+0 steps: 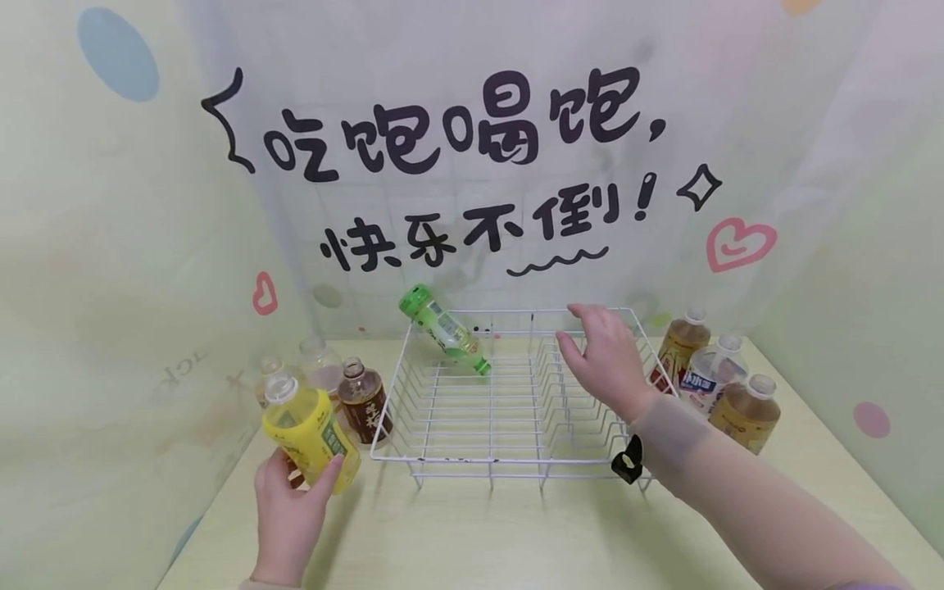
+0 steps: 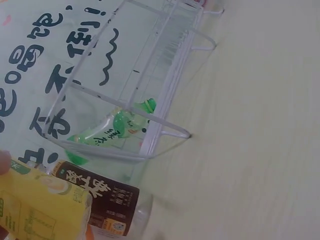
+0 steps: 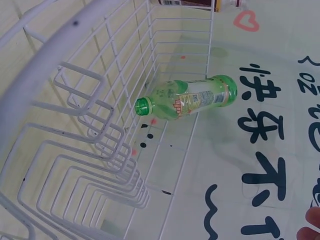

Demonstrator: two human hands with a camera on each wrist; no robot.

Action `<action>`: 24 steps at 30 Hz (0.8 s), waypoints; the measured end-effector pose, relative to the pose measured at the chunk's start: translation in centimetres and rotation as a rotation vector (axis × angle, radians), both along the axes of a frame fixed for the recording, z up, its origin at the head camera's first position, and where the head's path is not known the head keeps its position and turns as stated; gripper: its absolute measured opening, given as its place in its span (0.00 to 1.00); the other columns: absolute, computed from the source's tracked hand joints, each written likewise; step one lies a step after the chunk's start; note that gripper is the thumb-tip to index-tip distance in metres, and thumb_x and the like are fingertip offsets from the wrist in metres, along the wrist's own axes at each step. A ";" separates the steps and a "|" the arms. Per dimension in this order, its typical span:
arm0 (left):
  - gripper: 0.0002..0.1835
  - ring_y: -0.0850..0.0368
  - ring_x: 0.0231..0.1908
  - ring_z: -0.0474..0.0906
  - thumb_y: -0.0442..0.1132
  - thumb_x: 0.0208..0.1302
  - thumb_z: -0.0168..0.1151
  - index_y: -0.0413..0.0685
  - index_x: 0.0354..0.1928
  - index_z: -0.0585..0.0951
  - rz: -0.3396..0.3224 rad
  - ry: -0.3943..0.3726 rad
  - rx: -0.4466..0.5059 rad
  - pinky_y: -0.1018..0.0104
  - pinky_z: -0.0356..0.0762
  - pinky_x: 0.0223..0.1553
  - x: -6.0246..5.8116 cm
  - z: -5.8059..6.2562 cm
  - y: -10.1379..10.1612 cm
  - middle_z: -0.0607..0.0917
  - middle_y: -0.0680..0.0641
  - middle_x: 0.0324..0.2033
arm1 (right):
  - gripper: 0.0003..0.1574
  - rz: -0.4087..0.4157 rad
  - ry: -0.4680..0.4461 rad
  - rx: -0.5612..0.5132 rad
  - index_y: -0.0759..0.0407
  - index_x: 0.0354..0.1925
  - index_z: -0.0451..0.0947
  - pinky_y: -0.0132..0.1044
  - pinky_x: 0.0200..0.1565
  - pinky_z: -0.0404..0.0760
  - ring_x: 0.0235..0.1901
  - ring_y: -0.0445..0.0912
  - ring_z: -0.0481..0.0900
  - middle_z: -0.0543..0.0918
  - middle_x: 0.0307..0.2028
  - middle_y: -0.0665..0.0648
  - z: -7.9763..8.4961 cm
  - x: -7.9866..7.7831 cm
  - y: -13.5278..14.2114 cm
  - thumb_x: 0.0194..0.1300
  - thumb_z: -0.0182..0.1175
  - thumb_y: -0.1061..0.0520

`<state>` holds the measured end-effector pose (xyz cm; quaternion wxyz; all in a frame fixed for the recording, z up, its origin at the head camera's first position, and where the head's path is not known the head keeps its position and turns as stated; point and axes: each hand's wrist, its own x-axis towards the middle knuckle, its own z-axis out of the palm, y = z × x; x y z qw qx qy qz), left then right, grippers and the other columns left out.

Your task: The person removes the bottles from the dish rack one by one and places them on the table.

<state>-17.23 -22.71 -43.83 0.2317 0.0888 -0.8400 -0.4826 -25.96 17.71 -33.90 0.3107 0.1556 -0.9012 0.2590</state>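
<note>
My left hand [image 1: 291, 508] grips an uncapped plastic bottle with a yellow label [image 1: 306, 434], tilted, at the left of the white wire rack [image 1: 450, 460]. In the left wrist view the yellow bottle [image 2: 42, 207] overlaps a dark brown-labelled bottle [image 2: 102, 197]. Over the right part of the rack is my right hand [image 1: 608, 360], its fingers loosely spread and holding nothing. A green-capped bottle [image 1: 446, 334] leans in the rack's back left corner, its base up on the rim and its cap down toward the wires, as the right wrist view also shows the green bottle [image 3: 195, 97].
Behind the yellow bottle stand the dark brown-labelled bottle [image 1: 364, 406] and two clear ones, partly hidden. Three bottles stand right of the rack, including a white-labelled bottle [image 1: 708, 377]. Wire dividers [image 3: 95, 185] line the rack's right side. A printed curtain [image 1: 472, 188] hangs behind.
</note>
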 end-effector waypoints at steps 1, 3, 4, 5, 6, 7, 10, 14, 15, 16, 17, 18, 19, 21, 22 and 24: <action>0.33 0.48 0.55 0.62 0.49 0.60 0.68 0.38 0.61 0.68 0.001 -0.001 -0.003 0.53 0.69 0.50 -0.1 -0.3 -0.1 0.67 0.38 0.56 | 0.29 -0.001 0.001 0.001 0.67 0.60 0.70 0.57 0.58 0.67 0.55 0.61 0.71 0.77 0.54 0.66 0.0 0.0 0.0 0.68 0.57 0.50; 0.34 0.47 0.55 0.63 0.49 0.60 0.68 0.38 0.61 0.68 0.007 -0.011 -0.011 0.56 0.70 0.50 -0.2 -0.8 -0.2 0.67 0.37 0.56 | 0.29 -0.003 -0.002 0.002 0.66 0.60 0.70 0.58 0.58 0.67 0.55 0.61 0.71 0.77 0.54 0.66 0.0 -0.1 0.0 0.68 0.56 0.50; 0.34 0.47 0.55 0.63 0.49 0.60 0.68 0.38 0.61 0.68 0.011 -0.018 -0.013 0.60 0.70 0.49 -0.2 -1.0 -0.2 0.67 0.37 0.56 | 0.29 -0.005 -0.003 0.005 0.66 0.60 0.70 0.58 0.57 0.67 0.55 0.61 0.71 0.77 0.54 0.66 0.0 -0.1 0.0 0.68 0.56 0.50; 0.34 0.46 0.55 0.63 0.49 0.60 0.68 0.37 0.61 0.68 0.016 -0.025 -0.013 0.64 0.70 0.49 -0.2 -1.2 -0.3 0.66 0.37 0.56 | 0.29 -0.006 -0.006 0.007 0.66 0.60 0.70 0.58 0.58 0.67 0.55 0.61 0.71 0.77 0.54 0.66 -0.1 -0.2 0.0 0.68 0.56 0.50; 0.34 0.46 0.55 0.64 0.49 0.59 0.68 0.37 0.61 0.67 0.022 -0.033 -0.008 0.68 0.70 0.48 -0.2 -1.4 -0.3 0.66 0.36 0.55 | 0.29 -0.005 -0.011 0.009 0.66 0.60 0.70 0.58 0.58 0.67 0.56 0.61 0.71 0.77 0.54 0.66 -0.1 -0.2 0.0 0.68 0.56 0.50; 0.35 0.46 0.54 0.64 0.49 0.59 0.69 0.36 0.61 0.67 0.030 -0.041 -0.002 0.74 0.70 0.46 -0.2 -1.6 -0.3 0.66 0.36 0.55 | 0.29 -0.004 -0.015 0.011 0.66 0.60 0.69 0.58 0.58 0.67 0.56 0.61 0.71 0.77 0.55 0.66 -0.2 -0.3 0.0 0.68 0.55 0.50; 0.36 0.46 0.51 0.67 0.49 0.58 0.69 0.35 0.60 0.66 0.051 -0.067 0.031 0.84 0.69 0.38 -0.2 -2.1 -0.4 0.67 0.36 0.54 | 0.30 -0.004 -0.029 0.013 0.66 0.61 0.69 0.58 0.59 0.66 0.57 0.61 0.70 0.76 0.56 0.66 -0.4 -0.3 0.2 0.69 0.55 0.49; 0.39 0.45 0.49 0.69 0.49 0.57 0.70 0.33 0.61 0.64 0.061 -0.094 0.067 0.86 0.66 0.36 -0.4 -2.6 -0.5 0.70 0.36 0.53 | 0.30 -0.013 -0.055 0.016 0.66 0.62 0.69 0.57 0.61 0.65 0.59 0.60 0.69 0.75 0.57 0.66 -0.7 -0.2 0.7 0.69 0.55 0.49; 0.39 0.45 0.50 0.69 0.49 0.57 0.70 0.33 0.61 0.63 0.062 -0.098 0.070 0.84 0.67 0.38 -0.5 -2.7 -0.5 0.70 0.36 0.52 | 0.30 -0.017 -0.060 0.020 0.66 0.62 0.69 0.57 0.61 0.65 0.59 0.60 0.69 0.75 0.57 0.65 -0.8 -0.1 0.9 0.69 0.55 0.49; 0.40 0.45 0.51 0.69 0.50 0.58 0.70 0.33 0.62 0.63 0.063 -0.101 0.073 0.81 0.68 0.41 -0.6 -2.8 -0.6 0.70 0.36 0.53 | 0.30 -0.019 -0.065 0.023 0.66 0.62 0.68 0.57 0.61 0.65 0.59 0.60 0.69 0.75 0.57 0.65 -0.8 -0.1 1.0 0.69 0.55 0.49; 0.40 0.44 0.51 0.69 0.49 0.58 0.70 0.32 0.62 0.63 0.062 -0.100 0.073 0.77 0.70 0.44 -0.7 -3.0 -0.6 0.70 0.35 0.53 | 0.30 -0.022 -0.067 0.027 0.65 0.62 0.69 0.57 0.61 0.65 0.59 0.60 0.69 0.75 0.57 0.65 -0.9 -0.1 1.1 0.69 0.56 0.49; 0.40 0.44 0.52 0.69 0.50 0.58 0.70 0.32 0.62 0.63 0.060 -0.101 0.073 0.71 0.72 0.47 -0.8 -3.2 -0.6 0.70 0.35 0.53 | 0.30 -0.024 -0.068 0.030 0.65 0.62 0.69 0.57 0.61 0.65 0.59 0.60 0.68 0.75 0.58 0.65 -0.9 0.0 1.2 0.69 0.56 0.49; 0.40 0.43 0.53 0.68 0.50 0.58 0.70 0.32 0.62 0.63 0.060 -0.103 0.069 0.65 0.73 0.50 -0.8 -3.3 -0.7 0.70 0.35 0.54 | 0.30 -0.025 -0.068 0.036 0.65 0.62 0.69 0.57 0.61 0.65 0.59 0.60 0.68 0.75 0.58 0.65 -0.9 -0.1 1.2 0.68 0.56 0.49; 0.40 0.41 0.55 0.67 0.50 0.57 0.70 0.31 0.62 0.63 0.058 -0.095 0.070 0.52 0.72 0.54 -1.0 -3.8 -0.8 0.69 0.34 0.54 | 0.30 -0.026 -0.057 0.052 0.65 0.61 0.69 0.57 0.61 0.66 0.58 0.61 0.69 0.76 0.57 0.65 -1.0 -0.3 1.2 0.68 0.57 0.49; 0.41 0.41 0.56 0.66 0.51 0.57 0.70 0.31 0.62 0.63 0.061 -0.097 0.068 0.47 0.71 0.55 -1.0 -4.0 -0.8 0.68 0.33 0.55 | 0.30 -0.026 -0.051 0.065 0.65 0.61 0.69 0.57 0.60 0.67 0.58 0.61 0.70 0.76 0.56 0.65 -1.0 -0.5 1.1 0.67 0.57 0.50; 0.42 0.39 0.56 0.65 0.51 0.57 0.70 0.30 0.62 0.63 0.065 -0.096 0.066 0.44 0.70 0.57 -1.1 -4.3 -0.9 0.66 0.32 0.56 | 0.30 -0.027 -0.038 0.093 0.66 0.61 0.70 0.57 0.59 0.69 0.56 0.61 0.72 0.77 0.55 0.65 -1.0 -0.9 0.9 0.67 0.58 0.50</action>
